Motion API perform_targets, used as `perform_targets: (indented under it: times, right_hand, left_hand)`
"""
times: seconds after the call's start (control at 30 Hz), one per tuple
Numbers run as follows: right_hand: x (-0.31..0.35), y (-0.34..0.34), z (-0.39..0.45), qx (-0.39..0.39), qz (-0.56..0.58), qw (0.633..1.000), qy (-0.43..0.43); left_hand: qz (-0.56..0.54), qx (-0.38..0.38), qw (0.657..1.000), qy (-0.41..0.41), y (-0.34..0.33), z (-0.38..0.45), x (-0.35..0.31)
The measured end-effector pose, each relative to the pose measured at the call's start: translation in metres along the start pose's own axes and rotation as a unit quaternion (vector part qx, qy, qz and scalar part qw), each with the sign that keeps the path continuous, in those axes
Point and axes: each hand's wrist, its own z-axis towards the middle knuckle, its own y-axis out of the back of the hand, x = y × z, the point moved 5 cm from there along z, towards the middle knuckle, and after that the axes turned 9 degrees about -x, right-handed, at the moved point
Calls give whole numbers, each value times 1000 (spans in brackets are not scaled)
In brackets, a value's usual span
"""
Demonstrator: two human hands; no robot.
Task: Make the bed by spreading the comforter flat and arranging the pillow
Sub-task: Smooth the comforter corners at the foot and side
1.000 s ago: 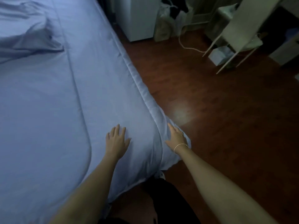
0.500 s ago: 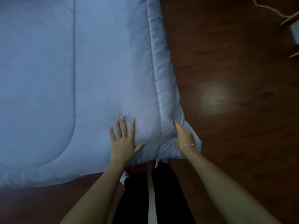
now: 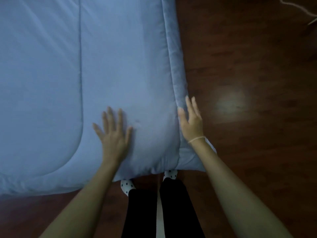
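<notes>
Fingers spread, the left hand (image 3: 114,134) lies flat on the light blue comforter (image 3: 120,66) near its corner. The right hand (image 3: 191,121), fingers straight and close together, seems to rest against the comforter's piped side edge. The comforter lies smooth across the bed, 1 curved stitch line showing, its corner overhanging the dark wooden floor (image 3: 248,83).

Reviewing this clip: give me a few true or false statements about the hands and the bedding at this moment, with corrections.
1. The left hand lies flat, fingers spread, on the pale blue quilted comforter. True.
2. The right hand grips a pillow. False: its straight fingers rest along the comforter's side edge; no pillow shows.
3. The floor is dark reddish wood. True.
4. The person stands barefoot. False: white socks with dark dots show.
</notes>
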Motion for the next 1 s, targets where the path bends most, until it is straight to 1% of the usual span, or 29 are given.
perform_targets:
  times: [0.03, 0.1, 0.13, 0.17, 0.2, 0.23, 0.27, 0.3, 0.33, 0.37, 0.4, 0.47, 0.53, 0.57, 0.6, 0.63, 0.67, 0.7, 0.73, 0.77, 0.8, 0.83, 0.87, 0.9, 0.93, 1.0]
  right_hand:
    - [9, -13, 1, 9, 49, 999, 10]
    - [-4, -38, -7, 46, 83, 995, -8]
    - [-30, -48, -18, 59, 84, 993, -58]
    - [-67, -57, -32, 69, 78, 986, -128]
    - [-107, -61, -48, 101, 35, 975, -194]
    - [-146, -60, -67, 157, -35, 954, -254]
    - [-180, -54, -83, 204, -109, 925, -300]
    - [-205, -43, -95, 229, -174, 899, -330]
    - [-214, -29, -98, 217, -198, 890, -349]
    - [-213, -18, -92, 173, -195, 902, -344]
    - [-203, -9, -82, 116, -169, 925, -320]
    - [-157, 4, -60, 0, -90, 966, -244]
    - [-87, 6, -49, -88, -12, 990, -110]
    - [-50, 2, -50, -102, 27, 994, -37]
    - [-22, -7, -57, -93, 52, 994, 37]
    - [-6, -19, -66, -71, 46, 991, 104]
    - [-8, -34, -77, -41, 20, 988, 146]
    - [-26, -49, -87, -19, -10, 989, 147]
    - [-59, -58, -94, -6, -25, 996, 86]
    - [-98, -61, -100, -5, -18, 999, -41]
    - [-130, -60, -105, -7, -1, 982, -190]
    - [-153, -57, -109, -7, -6, 953, -302]
    - [-161, -52, -106, -1, -19, 936, -352]
    - [-157, -43, -97, -9, -33, 936, -350]
    - [-141, -34, -82, -32, -32, 950, -308]
    - [-85, -17, -48, -92, 23, 978, -188]
  left_hand:
    - [1, -6, 999, 32, -1, 8, 16]
    - [5, -15, 998, 64, -4, 16, 36]
    - [8, -20, 998, 63, -8, 15, 39]
    - [12, -26, 998, 59, -11, 13, 41]
    - [16, -33, 998, 56, -15, 12, 42]
    - [20, -41, 997, 56, -16, 10, 42]
    - [24, -51, 997, 57, -16, 11, 41]
    - [26, -58, 996, 58, -16, 10, 42]
    - [29, -62, 996, 58, -17, 11, 43]
    - [32, -66, 996, 58, -17, 11, 44]
    - [33, -68, 995, 58, -18, 11, 44]
    - [33, -69, 995, 59, -19, 11, 44]
    - [35, -70, 995, 64, -19, 11, 45]
    - [36, -69, 995, 65, -18, 11, 45]
    - [37, -67, 995, 65, -19, 11, 45]
    - [38, -67, 995, 63, -18, 11, 44]
    - [39, -68, 995, 61, -17, 11, 44]
    - [39, -68, 995, 60, -17, 12, 44]
    - [37, -67, 995, 61, -16, 12, 45]
    - [35, -66, 995, 62, -17, 12, 45]
    - [36, -69, 995, 62, -18, 12, 46]
    - [40, -75, 995, 61, -18, 12, 46]
    - [42, -80, 994, 61, -18, 11, 47]
    - [42, -84, 994, 61, -18, 11, 47]
    - [41, -86, 994, 60, -19, 12, 46]
    - [43, -89, 993, 63, -19, 11, 47]
